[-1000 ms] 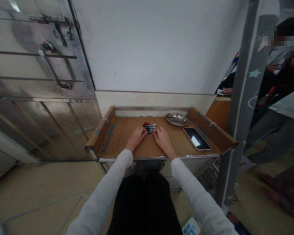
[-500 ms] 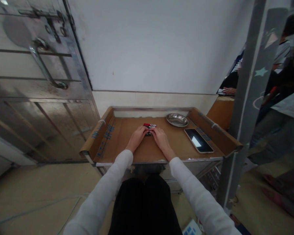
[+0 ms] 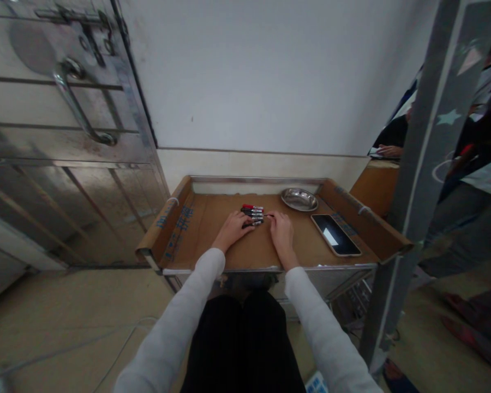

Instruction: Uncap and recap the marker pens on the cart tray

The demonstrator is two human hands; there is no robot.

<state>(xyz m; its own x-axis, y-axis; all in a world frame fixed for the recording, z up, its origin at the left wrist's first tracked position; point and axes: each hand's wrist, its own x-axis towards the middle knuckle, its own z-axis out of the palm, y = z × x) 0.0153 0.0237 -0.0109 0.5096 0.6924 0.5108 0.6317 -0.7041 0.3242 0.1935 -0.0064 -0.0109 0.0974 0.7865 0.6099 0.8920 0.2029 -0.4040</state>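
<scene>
Brown cardboard lines the table (image 3: 213,240), its flaps folded up along the left and right edges. Starting at the left, that stretch of the cardboard carries only blue print on the raised flap.

Toward the middle, the left hand (image 3: 232,231) lies palm down on the cardboard, fingers loosely spread and reaching forward so the tips touch the left ends of the markers (image 3: 252,214). It is not closed around anything. The markers lie near the centre of the table, a little toward its far edge, side by side in a tight row; each runs left to right. A red one sits farthest from the person and the rest look dark with pale bands, though they are too small to count surely.

Just right of the row, the right hand (image 3: 281,234) also rests flat and relaxed, its fingertips at the markers' right ends, and a thin dark tip shows beside them. It grips nothing that I can make out.

Judging from this, the markers are already gathered and squared into a neat row; none has been lifted or moved elsewhere.

Further right, a steel bowl (image 3: 299,199) stands near the far right corner, holding nothing visible, and a phone (image 3: 335,234) lies along the right edge.
</scene>
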